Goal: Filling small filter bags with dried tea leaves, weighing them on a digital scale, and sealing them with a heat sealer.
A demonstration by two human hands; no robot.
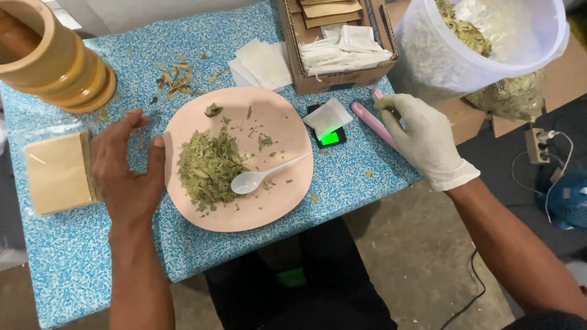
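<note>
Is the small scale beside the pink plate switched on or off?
On. The small scale shows a lit green display below the white sachet resting on it.

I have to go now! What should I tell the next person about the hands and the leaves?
Left hand: bare, open, resting on the table beside the pink plate.
Right hand: gloved, gripping the pink tool by the small scale.
Done: dried leaves heaped on the plate, white spoon lying in them, one white sachet on the scale.
Left: more sachets wait in the cardboard box; the tub holds more leaves.
</note>
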